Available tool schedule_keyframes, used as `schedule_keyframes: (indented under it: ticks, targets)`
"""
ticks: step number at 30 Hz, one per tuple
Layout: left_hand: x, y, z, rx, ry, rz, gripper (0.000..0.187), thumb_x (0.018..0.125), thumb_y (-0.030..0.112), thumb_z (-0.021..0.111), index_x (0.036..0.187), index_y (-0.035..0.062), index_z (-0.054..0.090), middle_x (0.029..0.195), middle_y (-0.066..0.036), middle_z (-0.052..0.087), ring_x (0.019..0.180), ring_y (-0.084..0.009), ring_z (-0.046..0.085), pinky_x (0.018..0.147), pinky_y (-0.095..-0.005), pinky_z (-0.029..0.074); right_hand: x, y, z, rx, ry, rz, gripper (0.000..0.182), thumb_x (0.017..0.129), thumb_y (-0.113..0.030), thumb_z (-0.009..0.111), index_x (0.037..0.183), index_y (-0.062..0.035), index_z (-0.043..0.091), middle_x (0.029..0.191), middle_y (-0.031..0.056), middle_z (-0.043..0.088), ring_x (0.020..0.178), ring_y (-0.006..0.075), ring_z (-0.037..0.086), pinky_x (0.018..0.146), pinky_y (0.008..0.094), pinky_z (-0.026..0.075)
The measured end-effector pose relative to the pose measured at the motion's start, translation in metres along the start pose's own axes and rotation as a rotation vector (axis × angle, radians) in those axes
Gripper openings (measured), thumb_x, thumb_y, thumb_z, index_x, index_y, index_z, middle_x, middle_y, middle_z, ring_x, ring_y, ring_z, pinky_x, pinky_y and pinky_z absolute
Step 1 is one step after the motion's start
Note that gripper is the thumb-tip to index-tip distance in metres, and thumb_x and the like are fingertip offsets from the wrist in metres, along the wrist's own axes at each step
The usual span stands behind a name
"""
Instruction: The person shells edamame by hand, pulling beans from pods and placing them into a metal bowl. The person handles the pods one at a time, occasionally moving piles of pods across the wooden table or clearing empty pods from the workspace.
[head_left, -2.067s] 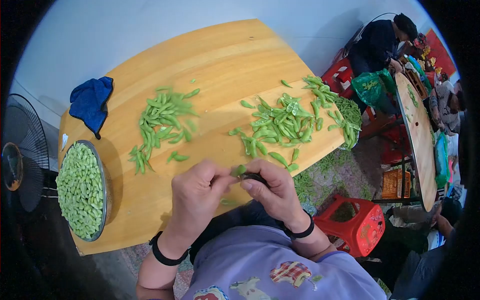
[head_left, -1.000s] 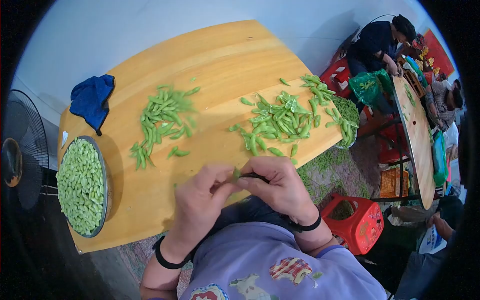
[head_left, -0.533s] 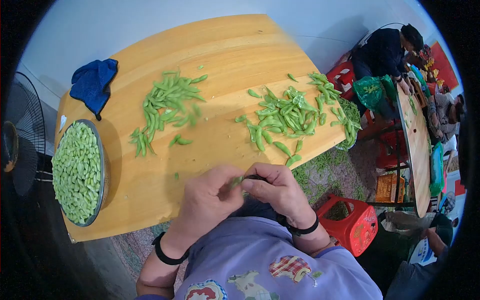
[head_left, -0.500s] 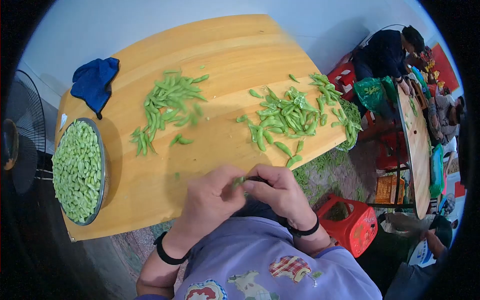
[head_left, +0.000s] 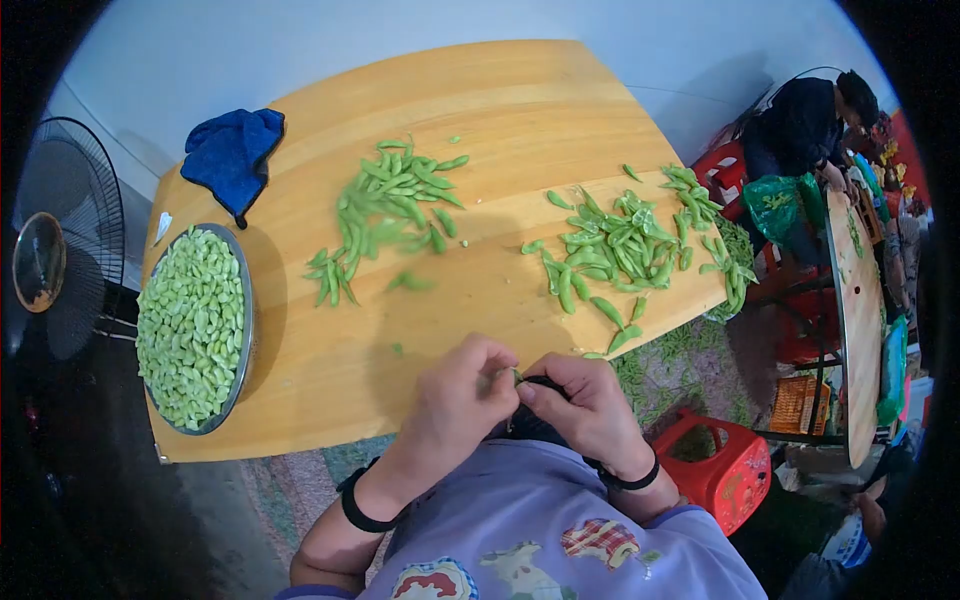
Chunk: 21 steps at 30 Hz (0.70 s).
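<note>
My left hand [head_left: 458, 395] and my right hand [head_left: 585, 408] meet at the table's near edge, fingers closed in a pinch. Between their fingertips shows a small green bit of an edamame pod [head_left: 517, 377], mostly hidden by the fingers. A dark patch [head_left: 546, 385] lies between my right thumb and forefinger; I cannot make out what it is. Beyond my hands are a pile of pods [head_left: 400, 190] mid-table and another pile of pods [head_left: 615, 240] to the right. A metal bowl [head_left: 245, 345] at left is heaped with shelled beans [head_left: 190, 330].
A blue cloth [head_left: 235, 155] lies at the table's far left. A fan [head_left: 70, 240] stands beyond the left edge. To the right are a red stool [head_left: 715, 470], pods or husks on the floor [head_left: 680, 370], and a person [head_left: 800, 125] at another table [head_left: 850, 340].
The view has shifted, so the table and bowl appear farther right. My hands remain together; the bit of pod between the fingertips shows less. Several pods near the middle pile look blurred in both frames.
</note>
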<state>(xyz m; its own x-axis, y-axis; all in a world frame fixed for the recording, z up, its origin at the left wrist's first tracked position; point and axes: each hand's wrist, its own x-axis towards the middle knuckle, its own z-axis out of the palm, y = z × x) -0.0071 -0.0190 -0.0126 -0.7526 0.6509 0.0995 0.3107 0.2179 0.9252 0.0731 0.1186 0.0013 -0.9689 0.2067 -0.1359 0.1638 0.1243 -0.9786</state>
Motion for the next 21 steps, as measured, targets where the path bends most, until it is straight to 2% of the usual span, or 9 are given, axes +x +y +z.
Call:
schedule_keyframes:
  ticks: [5,7,9,12,14,15,16,19,21]
  targets:
    - [0.012,-0.012,-0.014,-0.315,-0.105,-0.248,0.008,0.082,0.001,0.05,0.091,0.0026,0.051,0.074,-0.001,0.054,0.057,-0.0029,0.047,0.05,-0.016,0.039,0.006,-0.009,-0.001,-0.264,0.04,-0.085,0.016,0.079,-0.012,0.06,0.077,0.0035,0.057,0.061,0.0163,0.053,0.05,0.0234,0.049,0.049,0.0335,0.039]
    - [0.026,0.002,-0.03,-0.576,-0.204,-0.491,0.007,0.084,0.005,0.048,0.089,0.0033,0.052,0.074,-0.001,0.054,0.055,-0.0037,0.047,0.048,-0.0147,0.037,0.008,-0.014,-0.003,-0.317,0.058,-0.086,0.017,0.078,-0.013,0.06,0.077,0.0034,0.057,0.063,0.0177,0.054,0.052,0.0263,0.051,0.05,0.0344,0.04]
    - [0.035,0.008,-0.034,-0.68,-0.237,-0.522,0.008,0.084,0.008,0.046,0.084,0.0044,0.053,0.072,0.0,0.054,0.054,-0.0035,0.047,0.047,-0.0145,0.035,0.009,-0.016,-0.006,-0.376,0.072,-0.078,0.018,0.078,-0.014,0.061,0.077,0.0032,0.058,0.065,0.0191,0.055,0.055,0.0292,0.054,0.052,0.0352,0.041]
    - [0.051,0.004,-0.053,-0.387,-0.097,-0.452,0.009,0.083,0.007,0.048,0.078,0.0038,0.054,0.071,0.0,0.054,0.055,-0.0038,0.047,0.048,-0.0172,0.035,0.019,-0.007,-0.02,-0.379,0.291,-0.256,0.022,0.078,-0.013,0.062,0.092,0.0039,0.057,0.068,0.0159,0.058,0.06,0.0244,0.057,0.055,0.032,0.044]
    - [0.061,-0.009,-0.064,-0.321,-0.025,-0.443,0.009,0.082,0.006,0.048,0.077,0.0029,0.054,0.071,0.0,0.054,0.057,-0.0049,0.048,0.05,-0.0188,0.036,0.031,0.003,-0.035,-0.293,0.409,-0.183,0.029,0.078,-0.014,0.062,0.1,0.0042,0.054,0.069,0.0136,0.059,0.06,0.0208,0.056,0.055,0.0306,0.044]
    - [0.065,-0.02,-0.069,-0.012,-0.02,-0.275,0.007,0.082,0.007,0.051,0.078,0.0025,0.055,0.073,-0.001,0.055,0.061,-0.0086,0.051,0.053,-0.0223,0.039,0.032,0.004,-0.041,-0.202,0.518,-0.114,0.036,0.078,-0.014,0.063,0.107,0.0044,0.052,0.07,0.0114,0.06,0.061,0.0172,0.056,0.055,0.0292,0.044]
    - [0.069,-0.028,-0.072,0.297,-0.012,-0.1,0.007,0.082,0.008,0.053,0.08,0.0021,0.055,0.074,-0.002,0.056,0.066,-0.0124,0.053,0.057,-0.0258,0.041,0.031,0.005,-0.048,-0.207,0.519,-0.116,0.036,0.078,-0.014,0.063,0.107,0.0044,0.052,0.07,0.0114,0.06,0.061,0.0172,0.056,0.055,0.0292,0.044]
    - [0.071,-0.04,-0.075,0.759,-0.078,0.095,0.011,0.079,0.012,0.06,0.083,0.0031,0.056,0.079,-0.006,0.059,0.077,-0.0211,0.056,0.067,-0.0356,0.044,0.024,0.009,-0.069,0.055,0.436,-0.052,0.052,0.079,-0.017,0.064,0.123,0.0013,0.043,0.073,0.0071,0.062,0.064,0.0115,0.054,0.056,0.0251,0.043]
    - [0.07,-0.042,-0.074,0.883,-0.147,0.03,0.012,0.079,0.014,0.062,0.084,0.0038,0.058,0.085,-0.009,0.06,0.08,-0.0233,0.058,0.071,-0.0392,0.044,0.022,0.025,-0.075,0.342,0.32,-0.065,0.066,0.082,-0.019,0.061,0.137,-0.0073,0.025,0.081,0.008,0.064,0.062,0.014,0.054,0.057,0.0227,0.043]
